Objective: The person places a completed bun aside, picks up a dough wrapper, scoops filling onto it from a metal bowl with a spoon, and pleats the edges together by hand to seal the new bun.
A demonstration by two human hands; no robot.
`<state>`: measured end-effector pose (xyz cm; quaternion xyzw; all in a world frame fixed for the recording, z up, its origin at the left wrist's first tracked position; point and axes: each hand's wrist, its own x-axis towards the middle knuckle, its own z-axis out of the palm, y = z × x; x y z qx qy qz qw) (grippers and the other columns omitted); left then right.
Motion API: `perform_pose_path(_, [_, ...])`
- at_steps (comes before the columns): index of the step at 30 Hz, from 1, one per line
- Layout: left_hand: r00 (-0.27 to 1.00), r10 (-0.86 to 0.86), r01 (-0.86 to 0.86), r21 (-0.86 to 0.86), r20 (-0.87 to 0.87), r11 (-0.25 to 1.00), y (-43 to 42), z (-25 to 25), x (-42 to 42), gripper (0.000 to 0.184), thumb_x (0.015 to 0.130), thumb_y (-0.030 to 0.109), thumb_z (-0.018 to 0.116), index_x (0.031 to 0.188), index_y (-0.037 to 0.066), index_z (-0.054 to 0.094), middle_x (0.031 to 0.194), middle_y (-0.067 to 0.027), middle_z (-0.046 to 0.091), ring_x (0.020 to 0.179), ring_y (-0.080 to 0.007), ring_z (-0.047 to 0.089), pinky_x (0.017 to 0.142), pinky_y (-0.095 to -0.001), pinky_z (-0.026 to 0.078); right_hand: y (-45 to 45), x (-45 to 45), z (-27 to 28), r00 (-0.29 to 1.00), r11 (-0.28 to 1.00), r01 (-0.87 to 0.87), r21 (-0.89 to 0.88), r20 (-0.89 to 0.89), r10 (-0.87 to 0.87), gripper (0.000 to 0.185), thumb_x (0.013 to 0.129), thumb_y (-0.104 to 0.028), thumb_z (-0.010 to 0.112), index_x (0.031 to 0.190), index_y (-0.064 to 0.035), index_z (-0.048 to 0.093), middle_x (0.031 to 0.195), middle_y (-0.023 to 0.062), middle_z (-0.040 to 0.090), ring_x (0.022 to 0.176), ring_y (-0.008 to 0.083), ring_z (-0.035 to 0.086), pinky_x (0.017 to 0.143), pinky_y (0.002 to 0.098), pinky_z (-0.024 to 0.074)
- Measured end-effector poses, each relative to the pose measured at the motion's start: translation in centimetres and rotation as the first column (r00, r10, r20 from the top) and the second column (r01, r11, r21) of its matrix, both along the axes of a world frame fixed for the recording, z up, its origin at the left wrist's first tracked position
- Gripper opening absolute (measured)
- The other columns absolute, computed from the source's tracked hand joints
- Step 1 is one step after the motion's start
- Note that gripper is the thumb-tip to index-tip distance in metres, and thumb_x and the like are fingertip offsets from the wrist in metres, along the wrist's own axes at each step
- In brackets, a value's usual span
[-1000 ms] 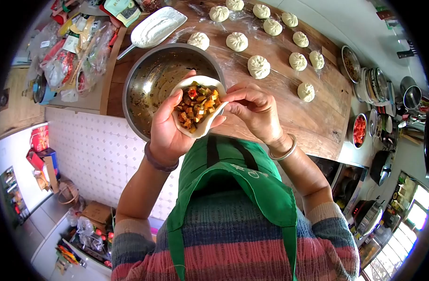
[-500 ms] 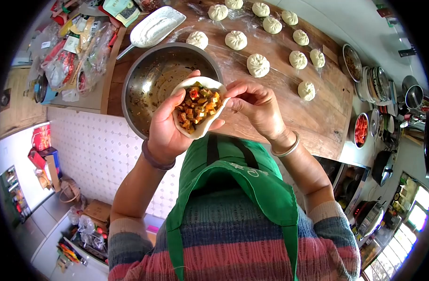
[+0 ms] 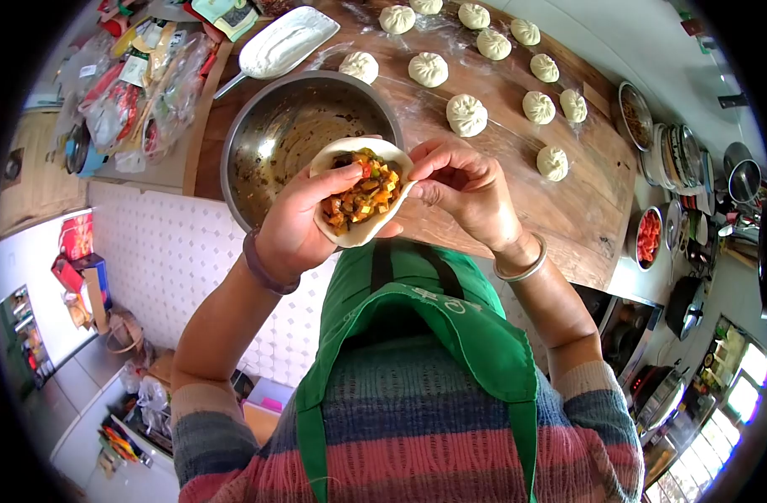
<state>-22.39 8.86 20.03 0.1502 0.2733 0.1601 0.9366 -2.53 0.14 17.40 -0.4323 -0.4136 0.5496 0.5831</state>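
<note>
A round dough wrapper [image 3: 387, 151] rests in my left hand [image 3: 295, 220], whose fingers cup it from below while the thumb lies over the filling. Diced vegetable filling [image 3: 365, 197], orange, green and brown, heaps in the middle of the dough. At the wrapper's right edge, my right hand [image 3: 471, 197] pinches the rim between thumb and fingertips. Both hands are held just over the near side of a steel mixing bowl [image 3: 237, 126], which has bits of filling smeared inside.
Several pleated buns [image 3: 467, 115] sit on the floured wooden board [image 3: 534, 201]. A metal scoop [image 3: 287, 42] with flour lies behind the bowl. Plastic bags [image 3: 107, 117] pile up at left. On the right are a bowl of chopped red pieces [image 3: 649, 237] and stacked plates [image 3: 672, 155].
My left thumb has moved from the wrapper's edge inward onto the filling. My right hand still pinches the rim, slightly further right in view. The whole view has shifted a little.
</note>
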Motion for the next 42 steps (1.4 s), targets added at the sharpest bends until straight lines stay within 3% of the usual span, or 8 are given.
perform_pose_path(13, [0.975,-0.114,0.151,0.193,-0.191,0.97,0.7,1.0,0.7,0.033,0.086,0.006,0.061,0.118,0.002,0.053,0.107,-0.0123,0.062,0.094,-0.0222,0.065,0.069,-0.0391,0.06,-0.2,0.1,1.1,0.977,0.999,-0.015,-0.038,0.213,0.023,0.012,0.08,0.002,0.071,0.092,0.0003,0.067,0.093,0.0034,0.063,0.084,0.0098,0.063,0.074,0.0223,0.0531])
perform_pose_path(16, [0.97,-0.149,0.191,0.226,-0.191,0.955,0.9,0.4,0.6,0.038,0.087,0.007,0.06,0.124,0.004,0.05,0.11,-0.0119,0.061,0.096,-0.022,0.064,0.069,-0.0376,0.06,-0.2,-0.3,1.4,0.994,0.984,0.056,-0.17,0.106,-0.038,0.012,0.081,0.002,0.071,0.092,-0.0002,0.067,0.092,0.0031,0.063,0.084,0.0097,0.063,0.075,0.0223,0.053])
perform_pose_path(22, [0.971,-0.175,0.208,0.227,-0.16,0.951,1.3,0.1,0.5,0.041,0.087,0.007,0.059,0.126,0.004,0.048,0.108,-0.0112,0.061,0.094,-0.022,0.064,0.066,-0.035,0.061,0.0,-0.3,0.3,0.968,0.996,0.07,0.05,0.239,-0.081,0.013,0.081,0.003,0.07,0.092,-0.0005,0.066,0.092,0.0025,0.063,0.083,0.0094,0.062,0.076,0.0232,0.0537])
perform_pose_path(25, [0.964,-0.206,0.24,0.217,-0.17,0.946,1.6,0.0,0.5,0.04,0.087,0.007,0.059,0.125,0.004,0.049,0.106,-0.011,0.061,0.091,-0.0214,0.065,0.065,-0.0345,0.061,0.0,-0.4,0.2,0.989,0.998,0.06,0.006,0.137,-0.061,0.012,0.08,0.004,0.07,0.091,0.0001,0.067,0.094,0.0034,0.062,0.084,0.0101,0.062,0.075,0.0236,0.0539])
perform_pose_path(28, [0.953,-0.241,0.279,0.221,-0.185,0.934,1.9,-0.1,0.5,0.039,0.086,0.008,0.06,0.124,0.003,0.05,0.104,-0.0105,0.062,0.088,-0.0204,0.065,0.063,-0.0341,0.061,-0.2,-0.3,0.7,0.995,0.977,0.083,-0.195,0.075,-0.07,0.011,0.08,0.004,0.07,0.09,0.0011,0.067,0.099,0.0054,0.061,0.088,0.0115,0.063,0.077,0.0236,0.0539])
perform_pose_path(34, [0.934,-0.307,0.347,0.26,-0.183,0.901,2.6,0.0,0.5,0.039,0.086,0.009,0.061,0.122,0.002,0.051,0.1,-0.0098,0.063,0.084,-0.0189,0.065,0.063,-0.0338,0.061,0.2,0.0,0.9,0.973,1.0,0.012,0.013,0.232,-0.015,0.011,0.08,0.004,0.07,0.091,0.0008,0.068,0.094,0.0043,0.063,0.085,0.0111,0.063,0.077,0.024,0.0538])
perform_pose_path(37, [0.919,-0.34,0.386,0.284,-0.198,0.878,3.0,0.0,0.5,0.039,0.085,0.011,0.062,0.122,0.002,0.051,0.1,-0.01,0.063,0.085,-0.0186,0.065,0.063,-0.0342,0.061,0.5,-0.2,1.0,0.989,1.0,0.024,0.02,0.146,-0.026,0.012,0.08,0.004,0.07,0.091,0.0008,0.068,0.092,0.0041,0.063,0.085,0.011,0.063,0.076,0.024,0.0536])
perform_pose_path(42, [0.903,-0.386,0.427,0.303,-0.187,0.852,3.7,0.1,0.6,0.039,0.086,0.013,0.062,0.121,0.002,0.051,0.1,-0.0104,0.063,0.086,-0.0192,0.065,0.064,-0.0375,0.061,0.4,0.1,1.7,0.991,0.989,0.005,-0.149,0.136,0.015,0.013,0.081,0.005,0.068,0.093,0.0011,0.067,0.096,0.006,0.062,0.089,0.0119,0.062,0.078,0.024,0.0533])
